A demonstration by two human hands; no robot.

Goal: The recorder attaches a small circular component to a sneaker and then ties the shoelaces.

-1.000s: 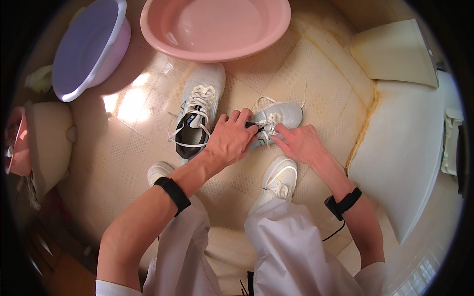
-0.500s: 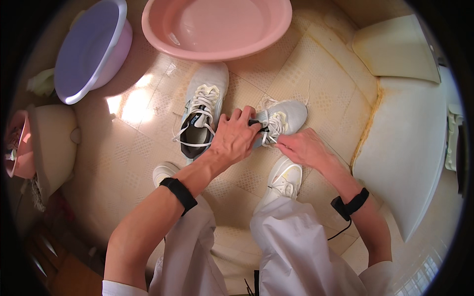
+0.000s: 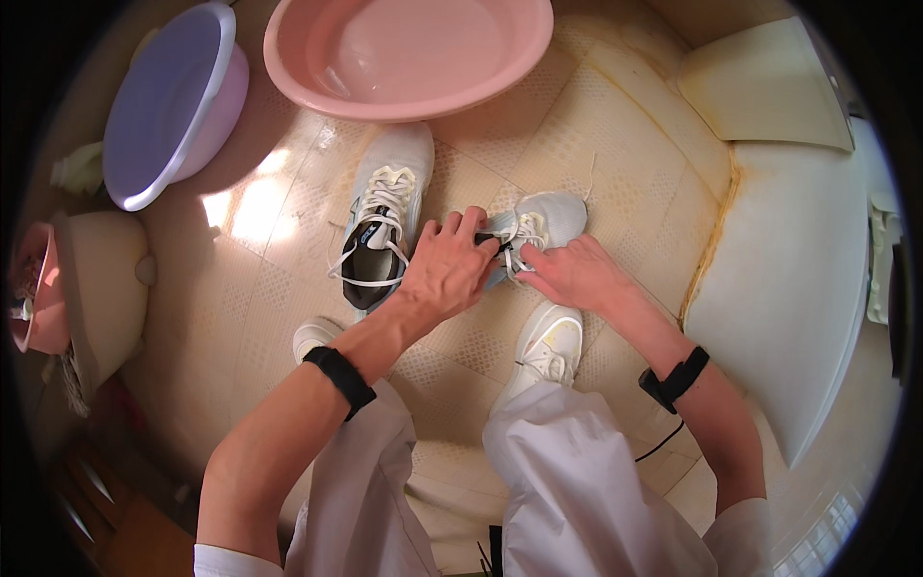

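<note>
A light grey sneaker (image 3: 561, 213) lies on the floor with its toe pointing right and away. At its ankle opening, my left hand (image 3: 447, 264) grips the dark collar with curled fingers. My right hand (image 3: 575, 274) is closed over the near side of the same sneaker, thumb and forefinger pinching the white shoelace (image 3: 527, 231); the pinched bit is mostly hidden. Left of it stands the matching sneaker (image 3: 404, 154), toe pointing away, with loose laces looped across its dark opening. My left forearm passes close to that sneaker's heel.
A pink basin (image 3: 413, 106) sits beyond the sneakers, and a purple basin (image 3: 216, 106) leans at far left. A small pink bowl (image 3: 48, 308) is at the left edge. White panels (image 3: 788, 260) border the right side. My white shoes (image 3: 548, 351) rest on the patterned tile floor (image 3: 260, 308).
My right hand has moved slightly up and left, closer over the laces. My left hand keeps its hold on the collar. The whole view has shifted a little.
</note>
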